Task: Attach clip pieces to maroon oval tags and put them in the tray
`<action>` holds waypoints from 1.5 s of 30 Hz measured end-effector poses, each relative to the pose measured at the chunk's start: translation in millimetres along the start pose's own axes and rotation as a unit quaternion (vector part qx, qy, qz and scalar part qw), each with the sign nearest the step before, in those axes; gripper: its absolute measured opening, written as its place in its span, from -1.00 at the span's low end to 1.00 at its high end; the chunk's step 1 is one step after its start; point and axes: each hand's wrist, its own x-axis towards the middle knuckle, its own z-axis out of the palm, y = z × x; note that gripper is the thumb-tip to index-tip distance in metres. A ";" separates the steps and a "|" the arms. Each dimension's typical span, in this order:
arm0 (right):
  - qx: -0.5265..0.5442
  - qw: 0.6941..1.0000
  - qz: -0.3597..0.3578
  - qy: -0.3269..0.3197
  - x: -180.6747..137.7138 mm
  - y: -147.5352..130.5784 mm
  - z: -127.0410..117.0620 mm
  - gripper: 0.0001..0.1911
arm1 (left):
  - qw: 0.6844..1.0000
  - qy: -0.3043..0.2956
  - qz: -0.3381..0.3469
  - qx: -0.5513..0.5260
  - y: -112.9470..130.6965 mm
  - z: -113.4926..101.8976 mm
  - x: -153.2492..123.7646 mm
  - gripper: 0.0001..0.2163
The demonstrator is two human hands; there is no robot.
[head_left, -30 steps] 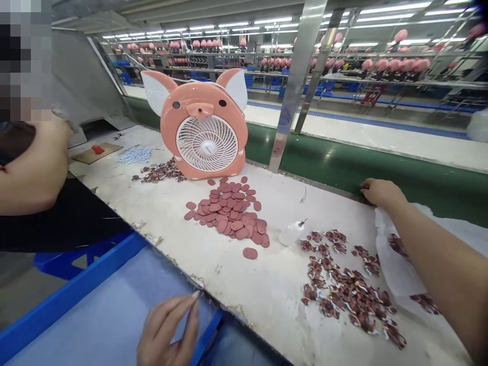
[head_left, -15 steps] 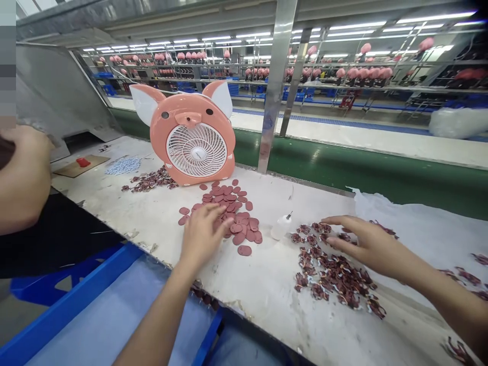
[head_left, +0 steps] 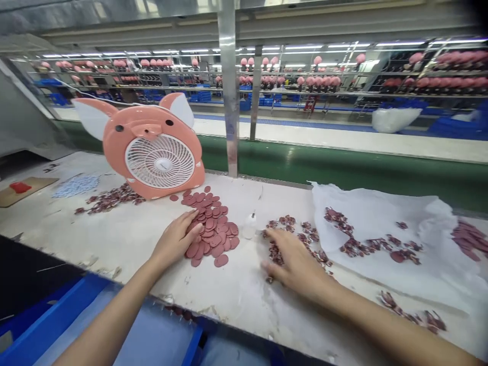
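My left hand rests at the left edge of a pile of flat, oval, dark-red pieces. Its fingers are stretched out against the pile and the thumb is apart. My right hand reaches over a cluster of small dark-red, knotted-looking pieces, hiding part of it. Fingers and thumb are spread there, with nothing visibly gripped. Between the two hands stands a small white bottle with a thin dark tip.
An orange pig-shaped fan stands behind the ovals. To its left lie more small dark-red pieces, pale-blue bits and a red object on a board. A white sheet bearing pieces is at right. A metal post rises behind.
The view has turned right, so the scene sits further left. Stray ovals by my left hand are now in the pile. My right hand has lowered over its cluster. Another person's hand left view.
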 end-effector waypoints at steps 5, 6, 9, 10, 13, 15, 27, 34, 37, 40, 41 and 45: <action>-0.033 0.998 -0.053 -0.026 -30.7 -2.9 0.8 -0.50 | 1.000 -0.020 0.024 -0.003 25.8 10.9 -7.9 -0.40; -0.040 0.998 -0.051 -0.021 -34.6 0.1 1.2 -0.57 | 0.999 -0.023 0.027 0.000 30.9 13.2 -9.7 -0.40; -0.054 0.998 -0.042 -0.005 -46.9 12.5 2.1 -0.67 | 0.999 -0.031 0.036 0.011 45.8 19.7 -16.1 -0.41; -0.057 0.998 -0.040 0.000 -51.6 16.5 2.1 -0.68 | 0.999 -0.033 0.037 0.016 50.1 21.5 -18.2 -0.40; -0.056 0.998 -0.033 0.012 -65.7 24.9 1.0 -0.69 | 0.998 -0.035 0.037 0.028 59.8 25.7 -23.1 -0.39; -0.048 0.998 -0.032 0.018 -71.8 26.3 -1.3 -0.68 | 0.998 -0.035 0.034 0.032 63.2 27.5 -25.9 -0.40; 0.090 0.992 0.011 0.083 27.6 8.2 8.1 -0.40 | 0.994 0.097 -0.018 0.044 16.7 -3.7 40.8 -0.50; 0.094 0.991 0.008 0.100 50.4 1.8 15.9 -0.44 | 0.991 0.107 -0.054 0.058 -32.4 -9.5 90.6 -0.61; 0.091 0.991 0.006 0.100 47.5 2.7 15.6 -0.42 | 0.997 0.071 0.007 0.030 -20.9 -1.3 84.9 -0.62; 0.090 0.991 0.005 0.097 49.9 3.9 15.8 -0.41 | 0.998 0.028 0.061 0.000 -1.7 2.8 73.6 -0.63; 0.090 0.991 0.004 0.096 51.7 3.8 16.0 -0.41 | 0.997 0.017 0.073 -0.007 2.7 3.2 70.7 -0.64; 0.092 0.991 0.000 0.096 58.7 0.6 16.4 -0.41 | 0.998 0.054 0.042 -0.004 -1.1 2.6 72.9 -0.65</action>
